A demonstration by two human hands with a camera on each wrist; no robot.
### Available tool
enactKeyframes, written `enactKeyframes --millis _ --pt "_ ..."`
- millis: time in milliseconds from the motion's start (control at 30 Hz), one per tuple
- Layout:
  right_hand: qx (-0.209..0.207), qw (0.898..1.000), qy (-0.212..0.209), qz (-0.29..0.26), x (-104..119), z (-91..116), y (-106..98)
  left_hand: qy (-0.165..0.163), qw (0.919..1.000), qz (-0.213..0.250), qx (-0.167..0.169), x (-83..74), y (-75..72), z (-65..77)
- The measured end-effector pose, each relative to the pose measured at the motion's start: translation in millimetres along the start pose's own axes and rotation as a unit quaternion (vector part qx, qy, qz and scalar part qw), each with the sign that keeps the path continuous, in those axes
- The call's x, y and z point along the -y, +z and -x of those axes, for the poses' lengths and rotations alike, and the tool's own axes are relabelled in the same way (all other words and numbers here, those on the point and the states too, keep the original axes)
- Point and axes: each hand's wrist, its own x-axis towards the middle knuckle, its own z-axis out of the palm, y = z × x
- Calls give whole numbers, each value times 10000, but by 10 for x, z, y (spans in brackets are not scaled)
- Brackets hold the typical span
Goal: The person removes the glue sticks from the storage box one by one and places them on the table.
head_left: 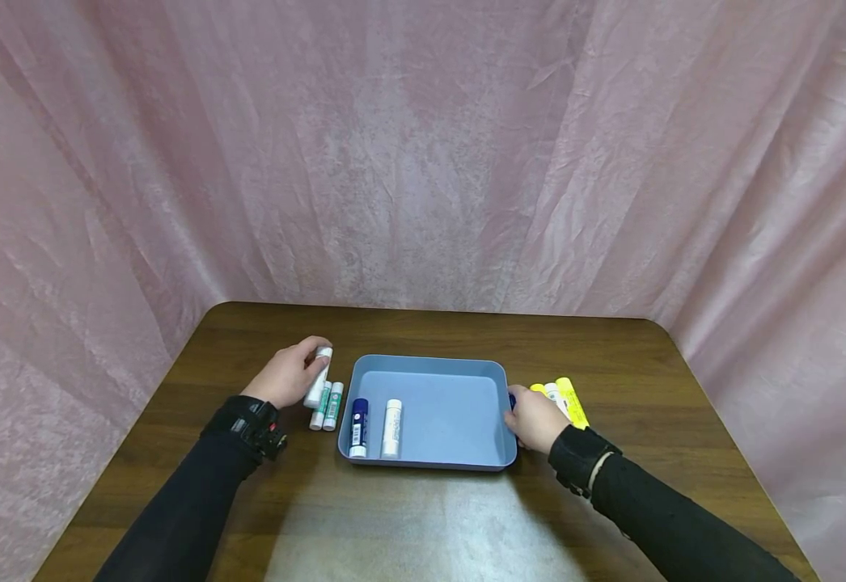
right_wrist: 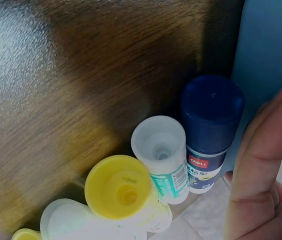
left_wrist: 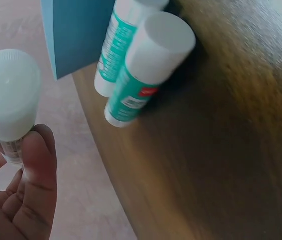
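My left hand (head_left: 293, 373) pinches a white glue stick (head_left: 319, 377) between thumb and fingers, left of the blue tray (head_left: 452, 465). Below it, two green-and-white glue sticks (left_wrist: 138, 75) lie side by side on the table. Beyond the tray's right rim is my right hand (head_left: 537, 420), its fingers (right_wrist: 266, 145) loosely bent beside a dark blue glue stick (right_wrist: 211, 115). No hold on that stick shows, and contact is unclear. Inside the tray, a dark blue glue stick (head_left: 359, 428) and a white one (head_left: 391, 428) lie apart, roughly parallel, toward the left.
Right of the tray, next to the right hand, several more glue sticks form a row: a yellow one (head_left: 572, 402), a white-and-green one (right_wrist: 161, 145) and others. All stand on a brown wooden table (head_left: 408, 525). A pink curtain (head_left: 423, 162) hangs behind.
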Motion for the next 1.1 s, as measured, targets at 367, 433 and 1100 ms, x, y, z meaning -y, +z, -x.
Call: enactKeyframes --millis 367,433,1100 --pt "-14 10000 -6 -7 3 -7 7 -375 9989 -186 217 144 33 -30" --pt "-13 10000 -5 -8 3 -5 6 -425 9985 -205 270 150 38 -29" --pt "-39 10000 -32 34 2 4 -2 -988 9910 -448 786 269 155 -93"
